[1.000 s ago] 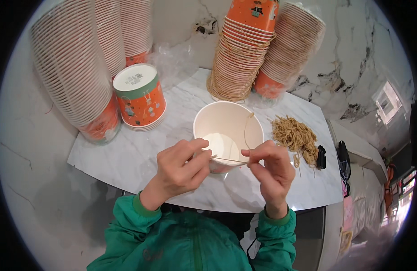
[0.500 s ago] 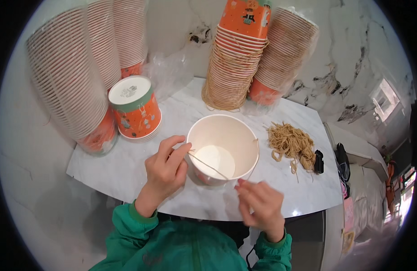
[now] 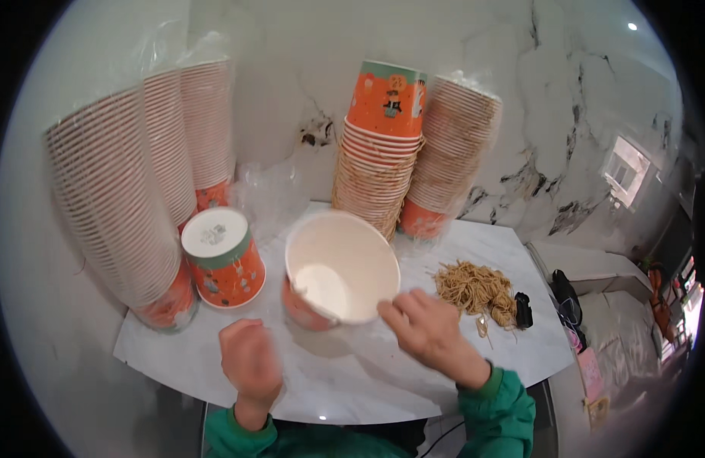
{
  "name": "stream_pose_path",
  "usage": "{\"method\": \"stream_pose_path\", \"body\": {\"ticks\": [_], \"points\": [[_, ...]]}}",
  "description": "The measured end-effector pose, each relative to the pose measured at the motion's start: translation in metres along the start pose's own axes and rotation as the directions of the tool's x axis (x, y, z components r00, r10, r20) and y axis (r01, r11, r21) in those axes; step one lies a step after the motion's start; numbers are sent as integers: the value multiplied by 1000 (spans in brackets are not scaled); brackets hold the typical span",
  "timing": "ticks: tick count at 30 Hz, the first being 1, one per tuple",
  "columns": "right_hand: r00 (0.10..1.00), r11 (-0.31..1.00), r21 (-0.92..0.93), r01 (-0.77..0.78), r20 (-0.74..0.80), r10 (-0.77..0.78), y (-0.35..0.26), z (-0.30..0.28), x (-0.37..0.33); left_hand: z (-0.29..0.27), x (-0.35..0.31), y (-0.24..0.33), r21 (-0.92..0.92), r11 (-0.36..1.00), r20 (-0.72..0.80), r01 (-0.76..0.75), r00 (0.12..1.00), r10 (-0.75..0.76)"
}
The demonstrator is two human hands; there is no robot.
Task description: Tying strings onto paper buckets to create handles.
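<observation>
The right hand (image 3: 429, 332) now has its fingers (image 3: 394, 311) spread along the near rim of an open paper cup (image 3: 341, 267), tipping it so that the white inside faces the camera and the orange wall shows only at the lower left. Half a second ago this hand was drawn back toward the body, with a thin rubber band stretched between it and the left hand across the cup's mouth; that band can no longer be made out, so the banding seems either finished or let go, and the cup appears to be lifted off the desk (image 3: 352, 382) instead of standing flat on it. The left hand (image 3: 249, 365) has come away from the cup and is closed into a loose fist over the desk, blurred; whether it pinches anything cannot be told. Just left of the tilted cup stands an upside-down cup (image 3: 223, 258), orange with a white base on top, in the same place as before. Right of the hand lies a heap of tan rubber bands (image 3: 474, 288) with a small black object (image 3: 523, 310) beside it. Behind are tall stacks of nested cups: a wrapped stack at the left (image 3: 116, 198), an orange-topped stack in the middle (image 3: 379, 153) and another wrapped stack (image 3: 452, 153) against the marbled wall (image 3: 566, 114).
</observation>
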State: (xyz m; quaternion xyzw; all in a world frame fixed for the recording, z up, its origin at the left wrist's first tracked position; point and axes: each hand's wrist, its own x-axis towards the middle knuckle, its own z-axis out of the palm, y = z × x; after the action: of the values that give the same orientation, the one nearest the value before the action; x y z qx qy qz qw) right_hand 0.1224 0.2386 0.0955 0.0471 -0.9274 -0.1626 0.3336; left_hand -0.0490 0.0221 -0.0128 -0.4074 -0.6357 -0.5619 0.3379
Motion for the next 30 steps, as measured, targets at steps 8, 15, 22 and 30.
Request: {"method": "stream_pose_path", "body": {"ticks": [8, 15, 22, 30], "points": [[907, 550, 762, -342, 114, 406, 135, 22, 172, 18, -7, -11, -295, 954, -192, 46, 976, -107], [728, 106, 896, -431, 276, 628, 201, 29, 234, 14, -6, -4, -161, 985, -96, 59, 993, -75], [596, -284, 945, -162, 323, 735, 231, 44, 234, 11, -5, -4, -155, 985, -46, 78, 995, -86], [501, -453, 883, 119, 340, 796, 230, 79, 208, 13, -4, -5, -216, 968, -28, 123, 991, -132]]}}
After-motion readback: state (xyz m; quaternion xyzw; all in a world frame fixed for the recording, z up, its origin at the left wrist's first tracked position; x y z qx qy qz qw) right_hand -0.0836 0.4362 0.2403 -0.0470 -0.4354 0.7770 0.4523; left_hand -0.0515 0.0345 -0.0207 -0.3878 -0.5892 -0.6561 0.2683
